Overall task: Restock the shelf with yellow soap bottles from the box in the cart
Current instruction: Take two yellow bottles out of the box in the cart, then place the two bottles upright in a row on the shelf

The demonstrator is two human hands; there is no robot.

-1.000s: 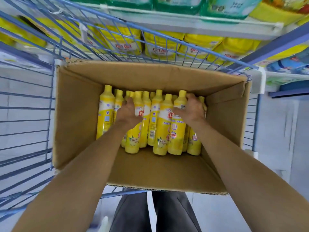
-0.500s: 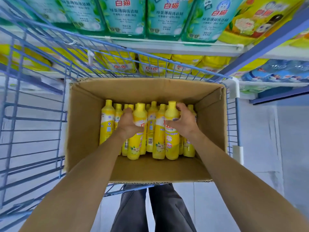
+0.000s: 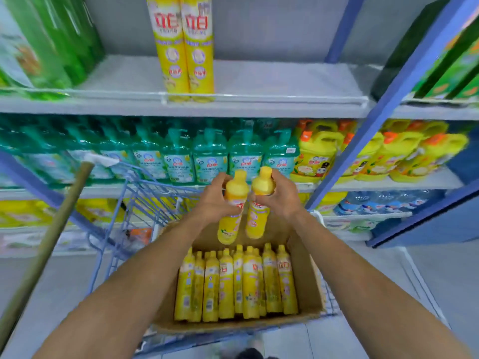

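My left hand (image 3: 212,200) grips a yellow soap bottle (image 3: 230,218) by its upper part, and my right hand (image 3: 281,195) grips a second yellow soap bottle (image 3: 255,221) the same way. Both bottles hang side by side in the air above the cardboard box (image 3: 308,286), which sits in the blue wire cart (image 3: 134,203). Several more yellow soap bottles (image 3: 233,283) stand packed in the box. On the grey upper shelf (image 3: 272,81) two yellow soap bottles (image 3: 186,47) stand together, with bare shelf on both sides of them.
Green bottles (image 3: 51,40) fill the upper shelf's left end. The shelf below holds teal pump bottles (image 3: 210,156) and yellow jugs (image 3: 318,154). A blue upright post (image 3: 363,128) slants at the right. A wooden pole (image 3: 44,244) leans at the left.
Both hands have lifted one bottle each out of the box and up toward the shelves. My view has tilted up from the box to the shelving.
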